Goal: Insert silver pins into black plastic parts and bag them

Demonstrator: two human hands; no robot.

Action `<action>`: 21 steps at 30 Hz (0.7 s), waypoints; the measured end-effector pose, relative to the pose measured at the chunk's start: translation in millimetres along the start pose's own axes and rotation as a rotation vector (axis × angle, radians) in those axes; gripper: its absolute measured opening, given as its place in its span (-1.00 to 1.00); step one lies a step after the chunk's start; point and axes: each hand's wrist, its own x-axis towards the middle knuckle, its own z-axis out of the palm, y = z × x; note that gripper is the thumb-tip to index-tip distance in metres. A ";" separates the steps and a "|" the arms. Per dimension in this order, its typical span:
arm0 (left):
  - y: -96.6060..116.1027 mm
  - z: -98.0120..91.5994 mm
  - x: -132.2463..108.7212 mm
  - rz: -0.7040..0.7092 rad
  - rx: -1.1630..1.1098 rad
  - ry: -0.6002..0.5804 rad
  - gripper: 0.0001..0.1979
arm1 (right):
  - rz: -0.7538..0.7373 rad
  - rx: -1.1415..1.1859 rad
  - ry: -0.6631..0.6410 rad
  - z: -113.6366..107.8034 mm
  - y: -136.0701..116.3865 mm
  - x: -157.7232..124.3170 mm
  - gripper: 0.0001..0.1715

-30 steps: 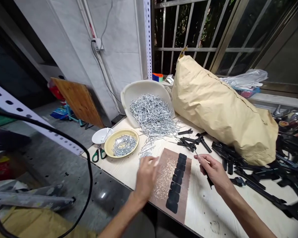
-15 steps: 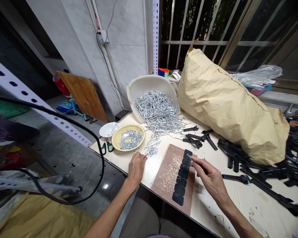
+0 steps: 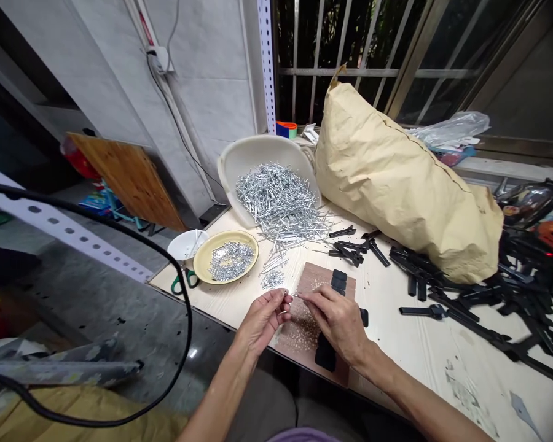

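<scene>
My left hand [image 3: 265,318] is raised over the near edge of the table, its thumb and fingertips pinched on a tiny metal piece [image 3: 286,293]. My right hand [image 3: 338,319] grips a thin tool [image 3: 296,296] with a metal tip and what looks like a dark handle end. That tip points left and nearly meets the left fingertips. Below the right hand is a brown board [image 3: 299,341] strewn with pale crumbs. A row of black rounded pads [image 3: 325,356] lies on it, partly hidden by the hand. Small metal parts [image 3: 273,280] are heaped just beyond my left hand.
A yellow dish [image 3: 203,270] holds small metal parts, beside a white bowl [image 3: 177,245] and green-handled scissors [image 3: 184,282]. Thin metal rods [image 3: 281,196] spill from a tipped pale basin [image 3: 233,159]. At right are a large paper sack [image 3: 405,178] and black plastic parts [image 3: 470,319]. A black cable loops at left.
My right hand has moved left off the black pads with the tool. My left hand has come up from beside the small metal parts, pinching a tiny piece. The view has turned slightly right.
</scene>
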 end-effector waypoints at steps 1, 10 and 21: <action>-0.5 2.7 -0.9 -0.004 -0.008 -0.005 -0.76 | 0.001 -0.029 -0.007 -0.7 0.1 0.1 -0.69; -5.0 15.6 1.6 0.046 0.048 0.022 -0.75 | 0.052 -0.028 0.005 -2.5 6.0 -5.8 -0.75; -11.5 24.7 8.2 0.065 0.112 0.048 -0.74 | 0.083 -0.003 0.024 -5.2 14.1 -8.2 -0.76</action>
